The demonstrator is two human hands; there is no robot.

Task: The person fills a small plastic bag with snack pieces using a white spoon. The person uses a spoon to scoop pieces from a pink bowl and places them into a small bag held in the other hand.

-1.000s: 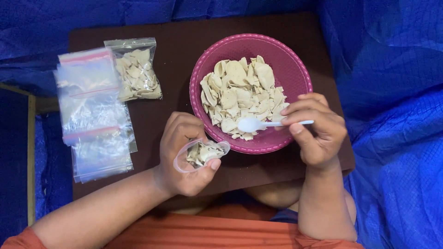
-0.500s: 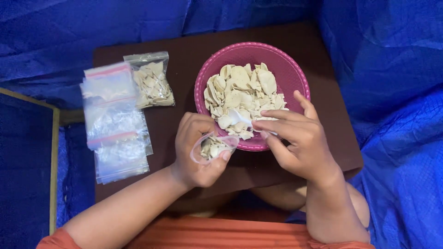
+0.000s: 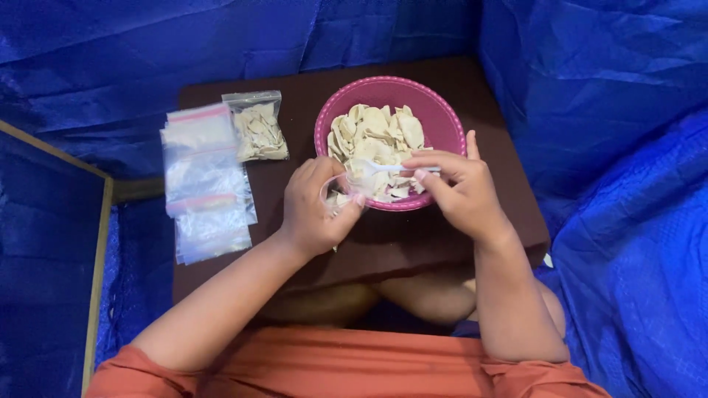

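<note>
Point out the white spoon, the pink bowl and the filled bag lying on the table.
white spoon (image 3: 383, 169), head view, on its handle near the scoop.
pink bowl (image 3: 442, 121), head view, on the bare right inner wall.
filled bag (image 3: 259, 131), head view, on the middle of the bag over the chips.

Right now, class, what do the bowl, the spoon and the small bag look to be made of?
Bowl: likely plastic, pink, slightly glossy, with a beaded rim. Spoon: probably thin white plastic, matte. Bag in the left hand: clear, soft plastic film; the pale pieces inside show through it.
</note>
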